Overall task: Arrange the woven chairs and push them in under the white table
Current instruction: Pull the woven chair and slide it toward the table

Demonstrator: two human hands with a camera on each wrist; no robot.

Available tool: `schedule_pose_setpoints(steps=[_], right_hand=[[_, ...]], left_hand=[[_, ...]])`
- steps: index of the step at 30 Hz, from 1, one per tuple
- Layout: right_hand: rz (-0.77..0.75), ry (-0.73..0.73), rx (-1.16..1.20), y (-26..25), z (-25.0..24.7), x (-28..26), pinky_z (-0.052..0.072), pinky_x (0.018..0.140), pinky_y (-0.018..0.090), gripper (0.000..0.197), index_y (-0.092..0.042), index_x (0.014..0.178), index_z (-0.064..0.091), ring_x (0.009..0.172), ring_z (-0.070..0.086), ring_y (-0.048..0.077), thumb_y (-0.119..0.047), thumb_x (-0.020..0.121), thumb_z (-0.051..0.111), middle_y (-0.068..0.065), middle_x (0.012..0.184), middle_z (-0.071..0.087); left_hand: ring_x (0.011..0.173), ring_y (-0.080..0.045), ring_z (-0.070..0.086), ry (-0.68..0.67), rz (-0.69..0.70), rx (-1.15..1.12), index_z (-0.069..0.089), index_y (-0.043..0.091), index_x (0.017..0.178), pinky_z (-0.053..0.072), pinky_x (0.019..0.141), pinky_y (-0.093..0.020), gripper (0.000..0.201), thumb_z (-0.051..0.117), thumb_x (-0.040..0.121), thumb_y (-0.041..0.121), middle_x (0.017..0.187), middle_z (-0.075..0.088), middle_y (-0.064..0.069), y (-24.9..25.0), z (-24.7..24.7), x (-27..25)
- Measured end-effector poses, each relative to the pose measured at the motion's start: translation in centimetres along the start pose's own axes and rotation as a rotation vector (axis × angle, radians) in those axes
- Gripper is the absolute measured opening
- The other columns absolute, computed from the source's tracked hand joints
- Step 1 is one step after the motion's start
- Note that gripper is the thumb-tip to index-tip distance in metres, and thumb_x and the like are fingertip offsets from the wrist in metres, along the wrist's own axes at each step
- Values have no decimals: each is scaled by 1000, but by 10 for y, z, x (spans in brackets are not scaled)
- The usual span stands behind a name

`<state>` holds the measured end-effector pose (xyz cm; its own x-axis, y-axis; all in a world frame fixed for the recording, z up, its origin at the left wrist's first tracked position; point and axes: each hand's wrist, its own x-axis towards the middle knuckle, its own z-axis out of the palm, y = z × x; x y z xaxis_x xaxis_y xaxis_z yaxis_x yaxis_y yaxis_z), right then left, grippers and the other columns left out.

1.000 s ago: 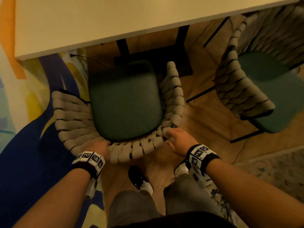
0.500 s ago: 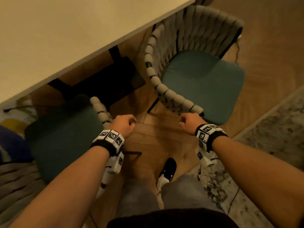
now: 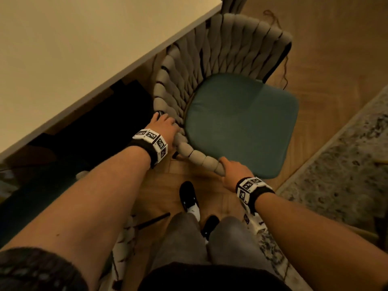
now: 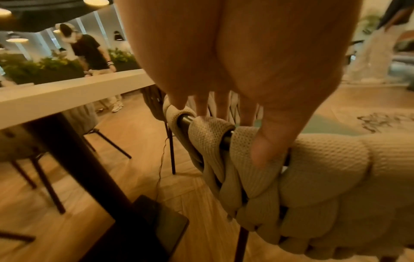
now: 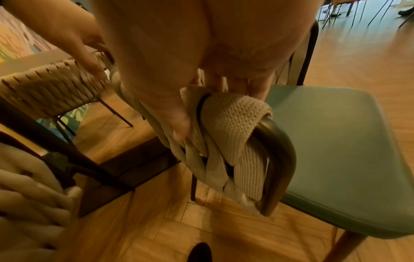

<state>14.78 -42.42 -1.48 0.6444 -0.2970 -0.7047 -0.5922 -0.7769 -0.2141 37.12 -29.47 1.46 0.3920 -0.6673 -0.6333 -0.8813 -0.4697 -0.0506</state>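
Note:
A woven chair (image 3: 201,59) with a teal cushion (image 3: 241,122) stands beside the white table (image 3: 84,49). Its woven back is toward the table and its open front faces the rug. My left hand (image 3: 165,121) grips the woven rim on the table side, fingers over the top (image 4: 224,108) and thumb on the near face. My right hand (image 3: 227,165) grips the near end of that rim, where the weave wraps the metal tube (image 5: 280,150). A second woven chair (image 5: 29,198) sits at my lower left by the table, its dark seat (image 3: 31,202) barely visible.
The black table leg and base (image 4: 145,221) stand just left of the held chair. A grey patterned rug (image 3: 336,164) lies to the right on the wood floor. My feet (image 3: 189,198) are right behind the chair. Another person (image 4: 89,51) stands beyond the table, and more chairs stand on its far side.
A second ago both hands held the back of the left chair. They let go, swung right, and now both grip the woven rim of the right chair.

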Motion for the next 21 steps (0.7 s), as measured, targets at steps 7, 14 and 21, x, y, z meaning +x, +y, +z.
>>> schedule_pose_setpoints(steps=[7,14,21], right_hand=[[-66,-38,-122,16,-3,9,52,80,45,54,-31,134,36,104,62,34,-18,86,55,6,120,62],[-138,-56,-288,120,-27,-24,51,78,41,50,-36,128,43,105,63,30,-17,84,58,0,123,61],[-15,11,-501,256,-78,-46,48,69,38,42,-23,129,45,97,64,32,-10,90,50,9,111,64]], left_hand=[[127,-27,42,-135,15,153,58,21,125,11,115,-61,35,52,91,21,132,54,-3,6,-22,18],[111,-25,53,-128,-80,113,64,26,108,22,106,-59,36,66,80,48,109,62,1,115,-8,-3],[101,-26,60,-93,3,-161,63,25,98,31,98,-47,38,62,79,58,99,66,-1,268,-8,-10]])
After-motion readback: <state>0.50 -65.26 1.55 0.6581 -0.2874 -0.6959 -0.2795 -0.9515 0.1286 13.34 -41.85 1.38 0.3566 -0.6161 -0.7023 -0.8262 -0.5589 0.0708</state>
